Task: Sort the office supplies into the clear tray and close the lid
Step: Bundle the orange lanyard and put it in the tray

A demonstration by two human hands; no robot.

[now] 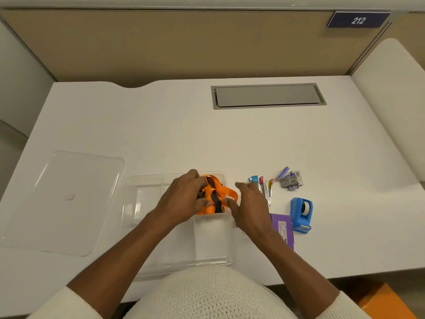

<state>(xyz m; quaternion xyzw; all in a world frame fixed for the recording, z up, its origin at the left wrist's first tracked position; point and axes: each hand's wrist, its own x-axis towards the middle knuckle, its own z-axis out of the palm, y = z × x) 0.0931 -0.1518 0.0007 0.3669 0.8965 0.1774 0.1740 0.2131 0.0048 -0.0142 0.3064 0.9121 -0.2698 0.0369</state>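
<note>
The left hand (184, 199) gripped the orange lanyard (215, 195) in the clear tray's (213, 240) far-right compartment; the right hand (249, 206) was open. Springy loops could have risen above the rim and blocked the lid (62, 201).

An office cubicle: white desk (161, 134) with cable hatch (268, 96), tan partition (161, 42) (numbered plate (358, 20), 212).

a grey cable hatch (268, 96), a "212" sign (357, 20), perhaps an orange box (386, 302).

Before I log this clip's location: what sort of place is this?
Probably an office workstation: a white desk with a cable hatch, a tan partition behind, and a number plate reading 212.
</note>
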